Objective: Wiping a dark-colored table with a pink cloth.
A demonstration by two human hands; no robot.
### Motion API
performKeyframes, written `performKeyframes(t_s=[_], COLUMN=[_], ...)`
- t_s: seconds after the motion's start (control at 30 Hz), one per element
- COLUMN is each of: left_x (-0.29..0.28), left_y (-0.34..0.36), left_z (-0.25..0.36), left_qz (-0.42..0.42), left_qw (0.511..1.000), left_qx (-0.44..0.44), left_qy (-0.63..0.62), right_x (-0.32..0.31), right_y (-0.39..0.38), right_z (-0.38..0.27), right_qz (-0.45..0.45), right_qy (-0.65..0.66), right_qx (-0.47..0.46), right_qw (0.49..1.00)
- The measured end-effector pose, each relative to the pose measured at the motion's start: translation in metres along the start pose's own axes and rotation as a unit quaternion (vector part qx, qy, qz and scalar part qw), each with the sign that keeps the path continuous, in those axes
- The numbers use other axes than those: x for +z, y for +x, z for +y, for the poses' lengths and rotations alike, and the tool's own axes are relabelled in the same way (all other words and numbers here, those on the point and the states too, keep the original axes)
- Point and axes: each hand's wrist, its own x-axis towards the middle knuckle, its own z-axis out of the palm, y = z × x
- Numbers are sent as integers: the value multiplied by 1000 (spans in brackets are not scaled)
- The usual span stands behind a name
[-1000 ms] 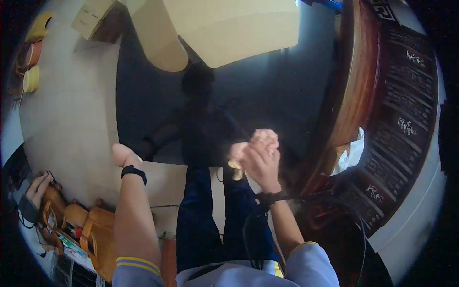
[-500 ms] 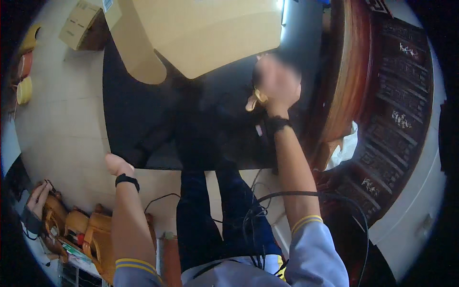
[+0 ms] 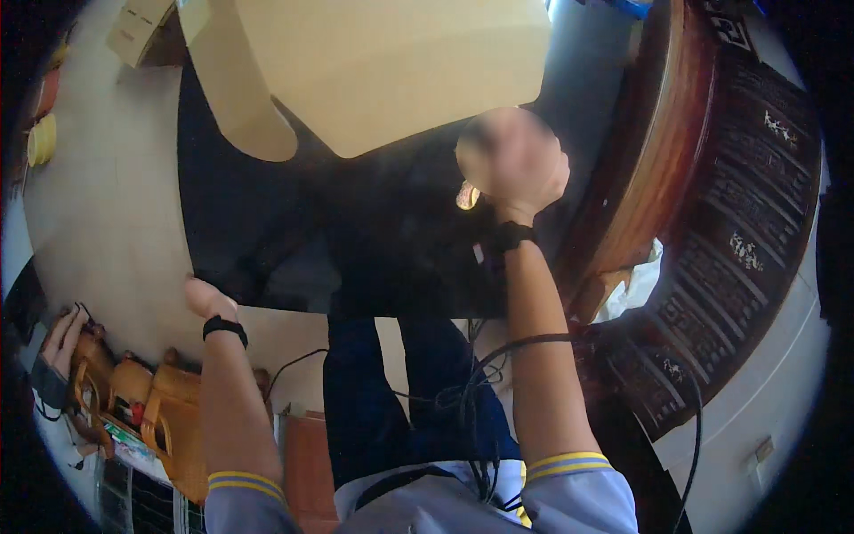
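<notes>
My left hand [image 3: 206,296] grips the near-left corner of the glossy black tabletop [image 3: 258,227], its fingers curled at the edge. Over the tabletop's right part, my right hand [image 3: 525,169] is closed on something blurred that I cannot make out, with a small pale-yellow piece [image 3: 467,195] showing below it. Just beyond this hand lie large tan cardboard pieces [image 3: 391,71]. Black cables [image 3: 480,374] hang across my legs and right forearm.
A cardboard box [image 3: 133,31] stands back left. A curved carved-wood bench [image 3: 658,178] borders the right, holding white crumpled material [image 3: 636,285]. Yellow and red round items [image 3: 43,138] line the left. Wooden chairs [image 3: 169,418] and another person's bare legs [image 3: 62,343] are lower left.
My right hand has moved forward from the tabletop's near edge to beside the cardboard, still holding the thing. My left hand stays at the corner, shifted slightly in view.
</notes>
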Motion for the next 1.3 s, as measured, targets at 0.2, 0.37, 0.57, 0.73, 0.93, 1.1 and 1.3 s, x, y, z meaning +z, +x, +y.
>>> performKeyframes(t_s=[0.2, 0.37, 0.57, 0.73, 0.93, 1.1, 1.3], left_x=[-2, -4, -12, -12, 5, 6, 4], left_y=[-28, -16, 6, -6, -44, -52, -43], left_z=[11, 8, -7, 2, 27, 31, 27], left_qz=[-47, -14, 5, -7, 11, 4, 32], left_qw=[998, 993, 980, 983, 999, 1000, 995], left_qx=[-1, 38, 98, 74, -29, -24, -16], left_qy=[51, 114, 173, 169, 31, 4, 91], right_x=[4, 4, 6, 6, 5, 2, 2], right_y=[-2, 1, 1, 1, 1, 1, 1], right_z=[7, 5, 3, 2, 5, 4, 6], right_qz=[-13, -5, -15, -7, -10, -10, -19], right_qy=[3, 4, 9, 8, 2, -7, -6], right_qx=[-10, -20, -11, -9, -6, -2, 11], right_qw=[1000, 1000, 1000, 1000, 1000, 1000, 1000])
